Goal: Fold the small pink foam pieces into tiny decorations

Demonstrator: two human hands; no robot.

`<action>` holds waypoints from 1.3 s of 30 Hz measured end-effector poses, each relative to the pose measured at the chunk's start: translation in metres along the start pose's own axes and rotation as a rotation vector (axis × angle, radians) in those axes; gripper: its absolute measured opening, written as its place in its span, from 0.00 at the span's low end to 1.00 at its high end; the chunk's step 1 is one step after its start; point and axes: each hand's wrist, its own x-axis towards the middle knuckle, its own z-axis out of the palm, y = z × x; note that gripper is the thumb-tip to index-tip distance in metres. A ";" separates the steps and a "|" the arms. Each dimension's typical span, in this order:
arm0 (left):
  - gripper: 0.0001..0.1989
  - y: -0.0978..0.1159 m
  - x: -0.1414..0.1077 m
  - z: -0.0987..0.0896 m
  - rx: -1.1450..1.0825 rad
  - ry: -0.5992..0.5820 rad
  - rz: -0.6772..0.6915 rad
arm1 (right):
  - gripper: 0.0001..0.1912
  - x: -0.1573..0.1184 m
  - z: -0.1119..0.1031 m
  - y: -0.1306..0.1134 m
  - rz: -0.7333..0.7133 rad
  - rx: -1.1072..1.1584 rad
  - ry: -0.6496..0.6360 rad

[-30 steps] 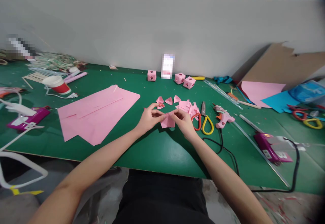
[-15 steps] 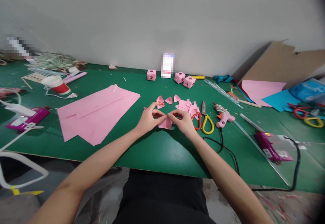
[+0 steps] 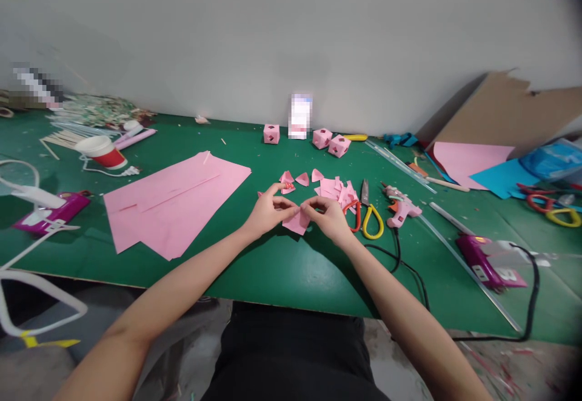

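My left hand and my right hand meet over the green table, fingertips pinched together on a small pink paper piece. The paper hangs below the fingers, its top edge hidden by them. Just beyond lie small folded pink paper pieces, one partly behind my left fingers. A heap of pink paper scraps sits beyond my right hand. Beside that hand rest scissors with red and yellow handles. Three pink paper cubes with dark diamond-shaped openings stand at the back.
Large pink paper sheets lie at left, near a paper cup and a purple power strip. A pink glue gun, its black cord, clear glue sticks and another purple power strip occupy the right. A grey partition stands behind.
The small pink paper has tilted slightly between my fingertips, its lower edge now slanting. Both hands stay in nearly the same place.
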 end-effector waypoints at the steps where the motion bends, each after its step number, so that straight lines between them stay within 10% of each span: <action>1: 0.31 0.000 0.000 0.000 -0.018 0.001 -0.017 | 0.13 0.000 0.000 0.000 0.001 0.009 0.009; 11: 0.33 0.001 0.000 -0.003 0.019 0.021 -0.018 | 0.18 0.001 -0.001 0.001 0.018 0.079 0.015; 21: 0.23 -0.008 0.003 -0.002 0.197 0.016 0.288 | 0.22 0.005 -0.002 0.007 0.053 0.112 0.061; 39: 0.29 0.001 0.003 -0.003 -0.025 0.075 0.022 | 0.17 0.001 0.001 0.010 -0.036 0.070 0.105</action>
